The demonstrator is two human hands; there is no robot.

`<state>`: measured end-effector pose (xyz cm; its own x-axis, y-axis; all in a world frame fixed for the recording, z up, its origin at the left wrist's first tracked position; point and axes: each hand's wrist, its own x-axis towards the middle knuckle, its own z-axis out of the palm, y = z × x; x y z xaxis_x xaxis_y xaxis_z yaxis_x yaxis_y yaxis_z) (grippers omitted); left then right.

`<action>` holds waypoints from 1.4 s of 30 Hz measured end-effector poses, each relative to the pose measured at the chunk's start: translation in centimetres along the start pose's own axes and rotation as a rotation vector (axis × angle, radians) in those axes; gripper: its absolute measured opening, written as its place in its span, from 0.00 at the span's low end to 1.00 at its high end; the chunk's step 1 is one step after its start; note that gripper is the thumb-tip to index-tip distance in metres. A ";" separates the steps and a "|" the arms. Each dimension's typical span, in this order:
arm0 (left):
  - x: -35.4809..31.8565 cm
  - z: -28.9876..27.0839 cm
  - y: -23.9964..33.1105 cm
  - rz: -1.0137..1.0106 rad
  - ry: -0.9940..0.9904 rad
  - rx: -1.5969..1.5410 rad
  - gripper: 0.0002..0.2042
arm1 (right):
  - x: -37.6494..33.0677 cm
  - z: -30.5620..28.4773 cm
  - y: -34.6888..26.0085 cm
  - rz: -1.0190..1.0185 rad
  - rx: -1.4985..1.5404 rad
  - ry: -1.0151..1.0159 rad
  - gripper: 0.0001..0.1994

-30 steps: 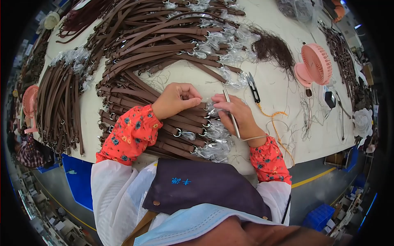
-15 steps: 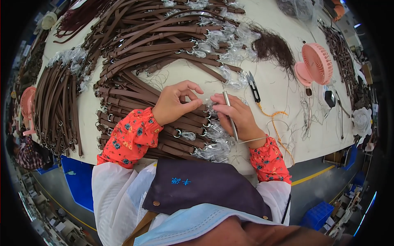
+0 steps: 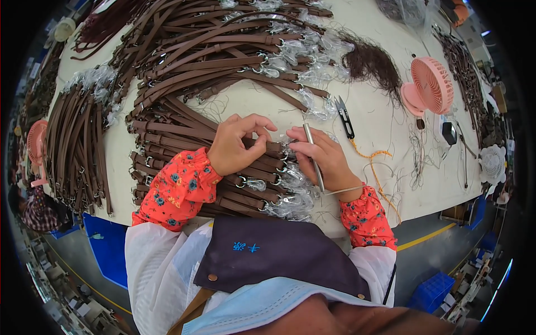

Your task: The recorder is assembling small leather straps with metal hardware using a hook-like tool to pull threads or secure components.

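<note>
Bundles of brown leather-like straps [image 3: 209, 131] with metal hardware lie under and around my hands. My left hand [image 3: 237, 145] hovers over the straps, its fingers curled and the thumb and forefinger brought together; anything between their tips is too small to make out. Close by on the right, my right hand [image 3: 329, 162] holds a slim silver metal rod [image 3: 314, 159] across its fingers. Its thumb and forefinger are drawn together near the clear plastic-wrapped strap ends [image 3: 293, 190].
Black thread snips [image 3: 346, 120] with an orange cord [image 3: 379, 173] lie right of my hands. Beyond them are a dark thread tangle [image 3: 371, 64] and a pink fan [image 3: 430, 89]. More straps [image 3: 78, 139] lie left; a blue bin [image 3: 106, 248] stands below the table edge.
My left thumb and fingertips have drawn back slightly to the left and curled in more. The right hand and the rod stay nearly still.
</note>
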<state>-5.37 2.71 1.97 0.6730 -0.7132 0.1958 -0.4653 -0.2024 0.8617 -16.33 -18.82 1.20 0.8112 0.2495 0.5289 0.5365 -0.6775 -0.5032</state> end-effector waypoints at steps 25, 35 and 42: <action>0.0 0.1 0.0 0.029 -0.005 0.080 0.12 | 0.1 0.0 0.0 0.009 0.011 -0.001 0.17; 0.7 -1.1 0.5 -0.104 -0.248 0.000 0.14 | -0.5 -2.3 0.1 0.308 0.366 0.275 0.18; 0.2 -1.3 -1.2 -0.071 -0.288 -0.144 0.13 | 0.1 -0.7 -3.0 0.465 0.753 0.135 0.15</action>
<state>-3.92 3.64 1.59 0.5009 -0.8654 0.0103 -0.3232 -0.1760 0.9298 -17.99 -17.20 3.23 0.9760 -0.0527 0.2113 0.2091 -0.0440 -0.9769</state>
